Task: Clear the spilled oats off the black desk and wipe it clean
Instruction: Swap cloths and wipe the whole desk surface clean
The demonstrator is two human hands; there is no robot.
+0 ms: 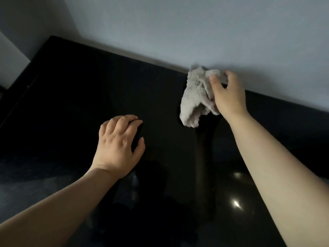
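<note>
Left hand rests loose-fingered on the black desk; right hand clamps the grey cloth, lengthwise toward the wall.

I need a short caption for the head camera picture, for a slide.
Right hand holds a grey cloth at the far edge of the black desk; left hand rests on the desk.

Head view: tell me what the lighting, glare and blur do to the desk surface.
Head view: dim overall, so the black desk shows almost no detail; two bright glare spots near the right forearm; the glossy top mirrors that arm; the grey cloth in the right hand throws a soft shadow on the wall; the desk's back edge is blurred and slanted.
</note>
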